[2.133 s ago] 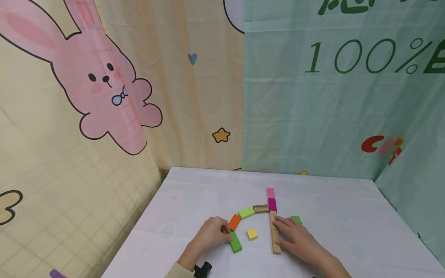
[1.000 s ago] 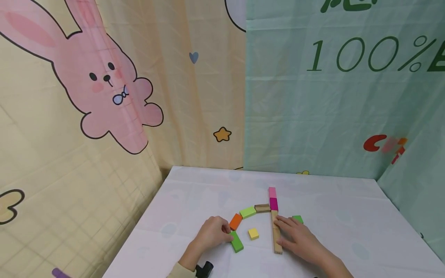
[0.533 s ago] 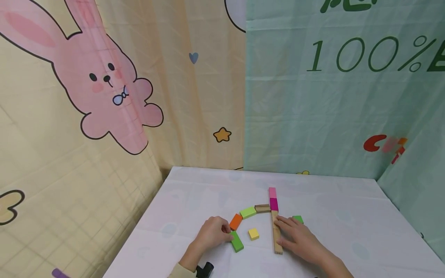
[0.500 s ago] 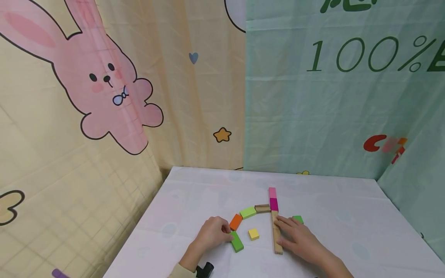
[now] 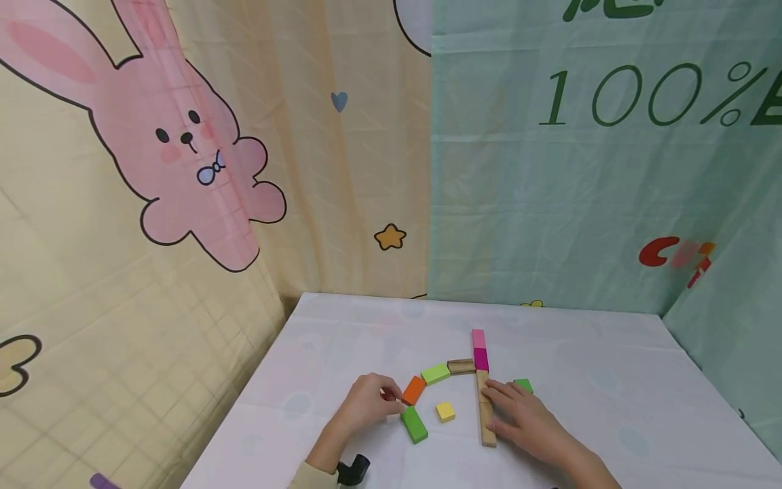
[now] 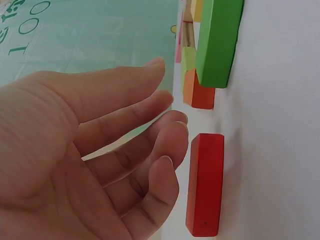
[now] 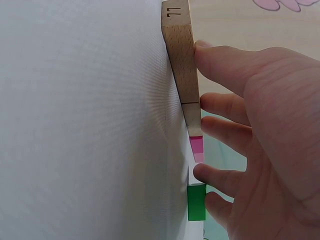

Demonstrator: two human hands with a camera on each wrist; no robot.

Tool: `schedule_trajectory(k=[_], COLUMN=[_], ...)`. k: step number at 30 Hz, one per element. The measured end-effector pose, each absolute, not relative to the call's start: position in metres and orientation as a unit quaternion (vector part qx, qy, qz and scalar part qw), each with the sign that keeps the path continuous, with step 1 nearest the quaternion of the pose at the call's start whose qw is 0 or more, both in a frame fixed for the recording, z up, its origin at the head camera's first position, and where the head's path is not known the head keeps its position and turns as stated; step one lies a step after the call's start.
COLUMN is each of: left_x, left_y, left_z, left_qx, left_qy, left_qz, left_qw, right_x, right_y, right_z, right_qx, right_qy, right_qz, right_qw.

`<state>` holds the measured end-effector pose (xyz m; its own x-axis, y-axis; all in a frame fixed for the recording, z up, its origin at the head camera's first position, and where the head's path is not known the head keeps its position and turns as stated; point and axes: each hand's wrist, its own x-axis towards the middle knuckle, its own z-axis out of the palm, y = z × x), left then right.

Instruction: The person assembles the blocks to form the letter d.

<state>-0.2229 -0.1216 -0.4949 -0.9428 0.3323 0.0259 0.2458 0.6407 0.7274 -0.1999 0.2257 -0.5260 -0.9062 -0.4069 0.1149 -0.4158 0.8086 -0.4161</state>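
My left hand hovers with loosely bent fingers just left of a green block; nothing is between its fingers. A red block lies beyond its fingertips in the left wrist view, mostly hidden by the hand in the head view. My right hand rests its thumb and fingertips along a line of plain wooden blocks, fingers fairly straight. Orange, lime and brown wooden blocks curve from the green block to that line. Magenta and pink blocks extend its far end.
A small yellow block lies inside the curve. Another green block sits by the right hand's outer fingers. The white-covered table ends at hanging printed curtains.
My left hand has let go of the green block and drawn slightly left and away, its fingers now apart from it. The right hand and the blocks stay put.
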Motion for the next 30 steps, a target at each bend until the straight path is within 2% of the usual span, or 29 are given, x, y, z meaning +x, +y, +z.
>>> schedule_trajectory(k=[14, 30], left_x=[-0.233, -0.24], left_y=[-0.14, -0.166], left_z=[-0.491, -0.493], left_qx=[0.17, 0.18], left_qy=[0.9, 0.894], left_qz=[0.4, 0.408], left_qw=[0.033, 0.049], right_x=[-0.2, -0.2], right_y=[0.226, 0.226], right_z=[-0.527, -0.526], right_qx=[0.221, 0.226], right_qy=[-0.949, -0.949], right_qz=[0.224, 0.219], right_qw=[0.013, 0.018])
